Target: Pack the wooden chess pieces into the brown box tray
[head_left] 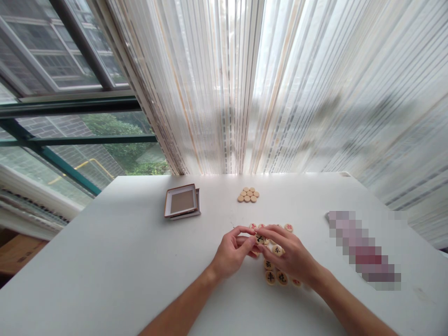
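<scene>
Between my two hands sits a Chinese chess piece (pixel 259 239), pale and round with a black character on top. The thumb and fingertips of my left hand (pixel 229 252) press against it from the left. My right hand (pixel 294 252) closes in from the right with bent fingers, its fingertips at the same piece. Below and beside my right hand lie more Chinese chess pieces (pixel 282 277), face up with black or red characters. Another row shows just beyond my fingers, including a red-marked piece (pixel 289 227). My right hand hides several of the pieces.
Farther back, several blank-faced pieces (pixel 248 199) lie in a tight cluster. An open shallow box (pixel 165 205) stands at the back left of the white table (pixel 133 261). A pixelated long object (pixel 364 249) lies at the right. Curtains (pixel 217 93) hang behind the table.
</scene>
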Demonstrator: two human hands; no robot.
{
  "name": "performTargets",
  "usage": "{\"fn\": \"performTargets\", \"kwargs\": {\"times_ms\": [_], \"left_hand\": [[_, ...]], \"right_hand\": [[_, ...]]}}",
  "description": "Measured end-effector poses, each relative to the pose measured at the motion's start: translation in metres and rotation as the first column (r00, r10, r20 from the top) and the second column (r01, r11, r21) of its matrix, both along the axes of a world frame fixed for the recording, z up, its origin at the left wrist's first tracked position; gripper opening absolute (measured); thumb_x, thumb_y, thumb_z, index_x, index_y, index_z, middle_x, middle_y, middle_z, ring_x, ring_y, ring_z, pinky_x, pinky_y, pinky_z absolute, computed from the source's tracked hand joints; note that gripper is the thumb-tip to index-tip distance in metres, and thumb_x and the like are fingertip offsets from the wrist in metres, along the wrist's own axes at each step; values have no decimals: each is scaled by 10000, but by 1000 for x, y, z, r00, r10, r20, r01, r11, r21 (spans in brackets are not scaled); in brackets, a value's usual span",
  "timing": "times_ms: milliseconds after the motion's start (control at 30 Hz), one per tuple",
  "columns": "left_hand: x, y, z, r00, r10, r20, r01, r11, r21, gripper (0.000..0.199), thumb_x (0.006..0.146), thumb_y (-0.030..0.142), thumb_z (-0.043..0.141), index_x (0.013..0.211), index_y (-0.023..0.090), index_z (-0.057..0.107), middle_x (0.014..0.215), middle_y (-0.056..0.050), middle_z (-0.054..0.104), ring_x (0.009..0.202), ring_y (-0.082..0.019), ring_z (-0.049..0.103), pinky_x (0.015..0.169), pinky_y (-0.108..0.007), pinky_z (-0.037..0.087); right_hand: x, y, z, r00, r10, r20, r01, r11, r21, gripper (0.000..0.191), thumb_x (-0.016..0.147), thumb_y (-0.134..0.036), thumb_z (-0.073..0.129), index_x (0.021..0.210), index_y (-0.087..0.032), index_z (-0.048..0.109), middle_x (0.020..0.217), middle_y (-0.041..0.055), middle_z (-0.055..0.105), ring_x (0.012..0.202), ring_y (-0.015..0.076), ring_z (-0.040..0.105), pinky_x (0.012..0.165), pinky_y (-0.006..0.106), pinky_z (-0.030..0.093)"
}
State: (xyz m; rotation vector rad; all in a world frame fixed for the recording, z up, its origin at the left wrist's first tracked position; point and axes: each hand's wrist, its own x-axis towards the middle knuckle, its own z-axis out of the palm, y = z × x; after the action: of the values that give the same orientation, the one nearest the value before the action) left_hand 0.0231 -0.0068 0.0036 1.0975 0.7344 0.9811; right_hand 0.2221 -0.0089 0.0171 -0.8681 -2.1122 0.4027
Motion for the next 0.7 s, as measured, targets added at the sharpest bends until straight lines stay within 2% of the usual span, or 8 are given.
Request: {"fn": "performTargets", "kwargs": {"times_ms": [233,367,467,700], "left_hand": [[-1,-2,2,1000,-23,11,23,1000,19,363,894,393,707,1122,134,597,875,-117,781,841,-224,753,730,-321,592],[-1,-2,3,1000,-30,8,30,999,22,356,897,380,707,1135,139,596,950,-130,779,842,-217,753,721,-303,586],[-1,-2,3,1000,-27,10,26,999,25,367,898,374,707,1159,144,591,956,-129,779,849,-219,754,717,-295,581],[0,-3,3,1000,-16,-1,16,999,33,369,890,364,715,1176,154,612,946,-114,776,866,-213,746,713,-280,572]], "right_hand": [[0,0,-1,1000,-12,10,11,999,31,483,928,-155,613,1389,-271,533,1180,89,679,1070,217,672,908,355,574],[0,-1,-1,999,-38,5,38,999,8,458,924,-166,619,1361,-254,514,1145,79,707,1005,205,692,861,338,579],[1,-2,-1,999,-49,1,49,999,-18,410,915,-153,611,1306,-246,527,1108,69,715,968,196,700,841,325,577],[0,-2,6,999,-32,8,32,999,-19,358,922,-151,602,1266,-245,576,1140,88,667,1041,213,671,872,342,561]]}}
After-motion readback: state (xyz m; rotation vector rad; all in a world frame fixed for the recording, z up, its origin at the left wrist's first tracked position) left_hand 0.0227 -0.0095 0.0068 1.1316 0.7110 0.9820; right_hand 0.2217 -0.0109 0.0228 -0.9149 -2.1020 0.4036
